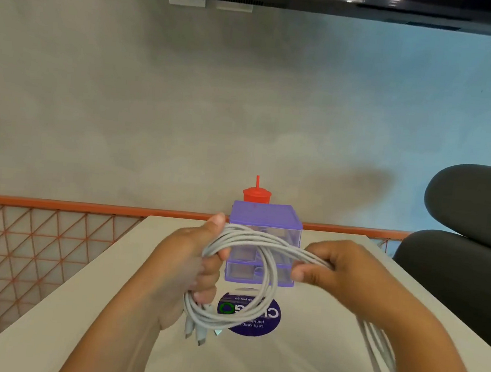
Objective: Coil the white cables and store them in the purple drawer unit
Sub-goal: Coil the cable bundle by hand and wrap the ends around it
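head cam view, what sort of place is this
Likely an office or shared workspace: a plain pale table, a dark padded chair to its right, and an orange mesh railing behind it.

the left hand (188, 267) grips a loop of white cables (263, 241), fingers curled through the coil and thumb up at its top. the plugs (194, 334) hang just below that hand's heel. the right hand (341, 273) pinches the same strands where they leave the loop, and the loose lengths run under its wrist and down past the forearm. just beyond and between the two hands stands the purple drawer unit (266, 218) on the desk (295, 370), with a red cup (257, 194) and straw behind it. below the coil lies a round purple sticker (267, 317). an orange mesh railing (38, 241) runs out past the left hand; a dark chair (473, 237) sits beyond the right.
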